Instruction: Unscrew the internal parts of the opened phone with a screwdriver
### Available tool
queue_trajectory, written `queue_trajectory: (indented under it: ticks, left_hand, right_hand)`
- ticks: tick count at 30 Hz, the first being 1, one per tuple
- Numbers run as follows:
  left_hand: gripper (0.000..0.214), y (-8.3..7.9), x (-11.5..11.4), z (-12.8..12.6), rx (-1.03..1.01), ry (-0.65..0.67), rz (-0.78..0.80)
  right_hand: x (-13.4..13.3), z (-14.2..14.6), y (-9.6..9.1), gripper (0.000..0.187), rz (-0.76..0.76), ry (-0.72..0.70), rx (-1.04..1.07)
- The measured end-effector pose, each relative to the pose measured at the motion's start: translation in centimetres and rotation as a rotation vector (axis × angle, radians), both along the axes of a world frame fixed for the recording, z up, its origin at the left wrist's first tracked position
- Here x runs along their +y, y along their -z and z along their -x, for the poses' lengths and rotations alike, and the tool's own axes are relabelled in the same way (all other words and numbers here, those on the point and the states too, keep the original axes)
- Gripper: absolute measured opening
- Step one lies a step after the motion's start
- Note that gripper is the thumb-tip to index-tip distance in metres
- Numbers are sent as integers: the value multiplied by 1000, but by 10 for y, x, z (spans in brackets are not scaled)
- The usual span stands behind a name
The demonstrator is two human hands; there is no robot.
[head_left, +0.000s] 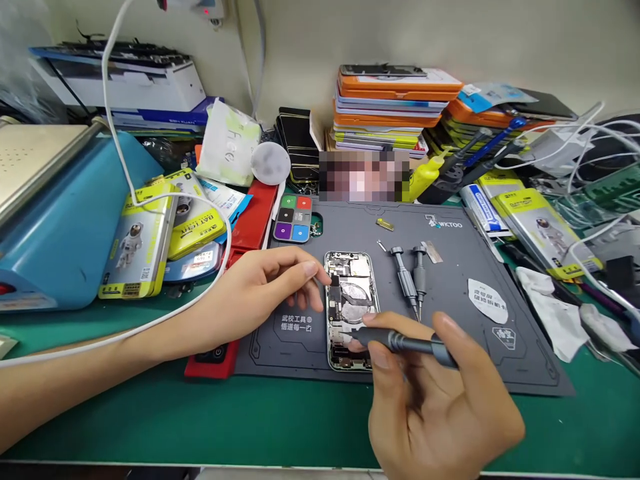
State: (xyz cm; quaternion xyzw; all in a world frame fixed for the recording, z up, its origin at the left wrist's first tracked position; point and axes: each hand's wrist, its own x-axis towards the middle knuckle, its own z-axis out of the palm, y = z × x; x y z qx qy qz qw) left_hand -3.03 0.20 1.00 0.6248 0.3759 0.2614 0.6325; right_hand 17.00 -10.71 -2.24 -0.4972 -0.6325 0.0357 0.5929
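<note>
An opened phone [349,310] lies on the grey work mat [300,357], its inner parts exposed. My right hand [440,407] is closed around a grey screwdriver [400,341], held nearly level with its front end over the lower part of the phone; the tip is hard to make out. At the phone's upper left edge, my left hand [280,283] has its fingers loosely bent and apart, with nothing visible in them. One fingertip reaches the phone's rim. Two more screwdrivers [404,277] lie on the mat to the right of the phone.
Small metal parts [385,224] and a white oval sticker [487,300] lie on the mat. A coloured screw tray [293,219] stands at its upper left. Battery boxes [137,243] flank both sides. A white cable [227,247] runs over my left forearm. Stacked boxes [390,100] stand behind.
</note>
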Motion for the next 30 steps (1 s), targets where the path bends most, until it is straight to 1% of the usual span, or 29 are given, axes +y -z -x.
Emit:
queue_trajectory:
  ticks: [3,6,9,16,26,30]
  left_hand:
    - [28,1,1,1,-25,-24,25]
    - [29,3,2,2,-80,-23,54]
    - [29,5,2,2,-124,-10,76]
    - [30,2,3,3,-154,29,92]
    - [27,4,3,2,-165,55,91]
    - [25,2,2,2,-164,58,100]
  right_hand:
    - [-3,0,2,75,19,11,-28]
    - [-3,0,2,77,4,14,-133]
    - [-2,2,0,75,3,7,-177]
    - [-1,6,-2,61,4,17,-124]
    - [-2,4,-1,63,30,-46,-144]
    - [-3,2,3,62,35,-55,-156]
